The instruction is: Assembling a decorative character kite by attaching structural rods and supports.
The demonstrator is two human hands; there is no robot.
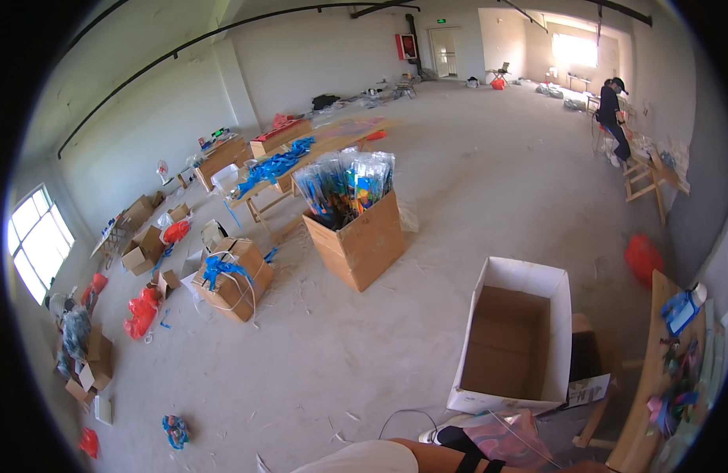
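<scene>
At the lower edge, your bare forearm (435, 459), banded by black straps (480, 463), runs rightward from a white sleeve (360, 459). It looks like your left. Only a sliver of your left hand (586, 467) shows, cut off by the picture's edge, so you cannot tell whether its fingers are spread or pinching anything. Your right hand is out of frame, and its grip cannot be told.

Nearest that sliver are a clear plastic bag with pinkish contents (512, 436), just above your forearm, and a long light-wood table (641, 414) curving up the right side. On the table lie small pink, green and blue pieces (671, 406), with a blue-and-white packet (681, 311) farther along.

Just beyond the bag stands an open white-walled cardboard box (559, 335) with a brown inside. Farther off, a tall brown carton (356, 251) holds upright, colourful plastic-wrapped packets (348, 185). A person in dark clothes (610, 110) is well apart, at the upper right.
</scene>
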